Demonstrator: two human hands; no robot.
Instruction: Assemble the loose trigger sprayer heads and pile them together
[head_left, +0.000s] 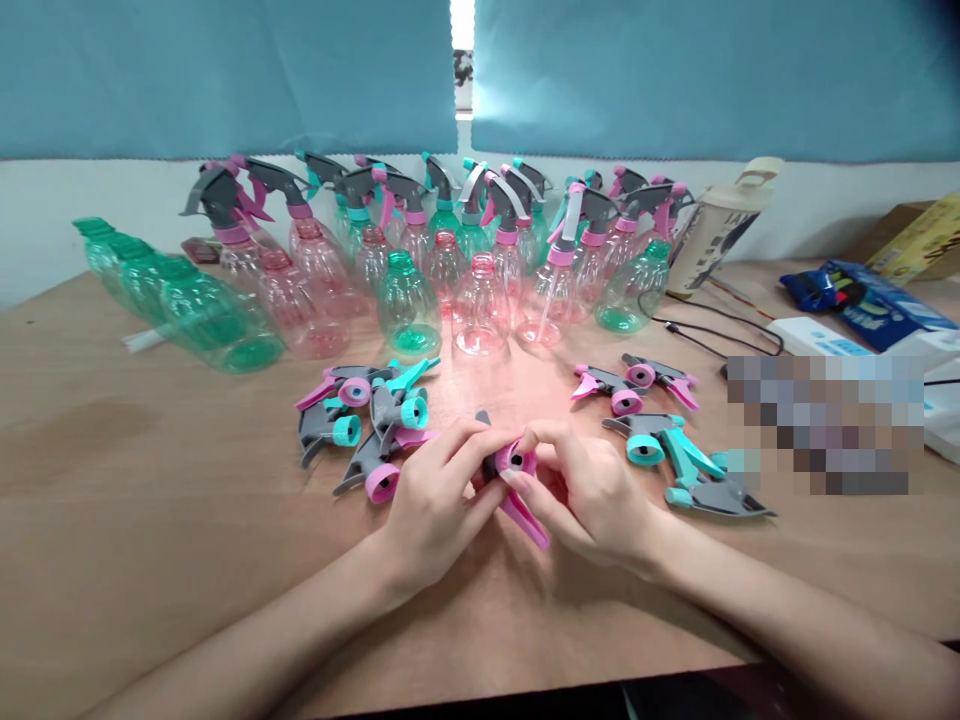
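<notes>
The left hand (442, 500) and right hand (600, 490) grip one round-collared, grey-and-pink plastic spray head (527, 455) near the wooden tabletop's (187, 560) front edge; rightward lie four grey plastic trigger tops (645, 450), two pink-trimmed, two teal-trimmed.

A: What do the left grip (439, 495) and right grip (600, 490) hold?
B: One pink-collared spray head (517, 461); further spray heads (716, 494) lie either side on the surface (150, 510), with pink and green bottles (481, 315) standing behind.
</notes>
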